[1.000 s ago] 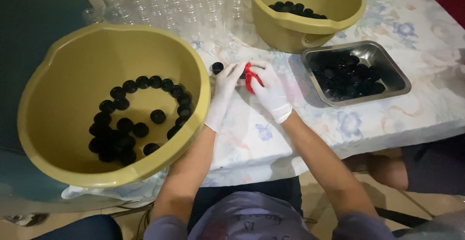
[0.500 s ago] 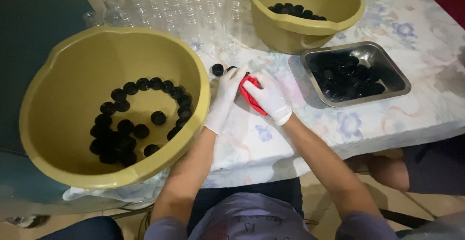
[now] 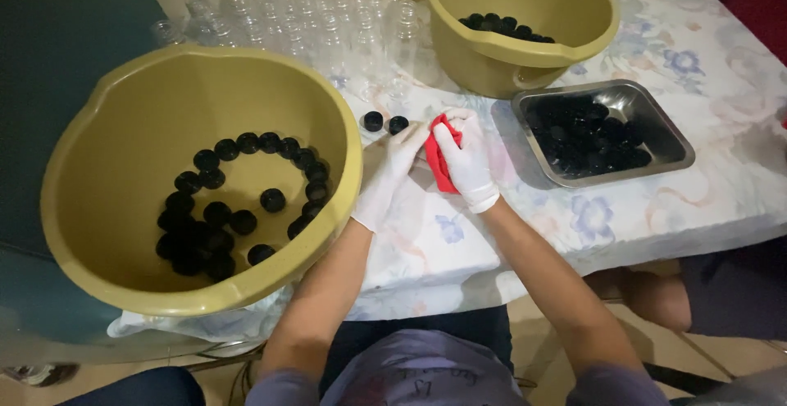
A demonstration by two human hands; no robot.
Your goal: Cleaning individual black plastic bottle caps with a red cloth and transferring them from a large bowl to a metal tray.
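Observation:
Both my hands wear white gloves and meet over the flowered tablecloth [image 3: 697,201]. My right hand [image 3: 467,164] grips a red cloth [image 3: 441,164], fingers folded over it. My left hand [image 3: 389,172] lies beside it with fingers stretched toward the cloth, touching its edge. Two black caps [image 3: 385,122] sit on the cloth just beyond my fingertips. A large olive bowl [image 3: 106,127] at my left holds several black caps [image 3: 221,217].
A steel tray [image 3: 672,140] full of black caps stands at the right. A second olive bowl [image 3: 492,54] with black caps is behind it. Several clear plastic bottles [image 3: 295,13] crowd the far edge. Another person's knee [image 3: 656,295] shows under the table at right.
A second black cap now lies next to the first one beyond my fingers. My hands have stayed together on the red cloth, shifting only slightly.

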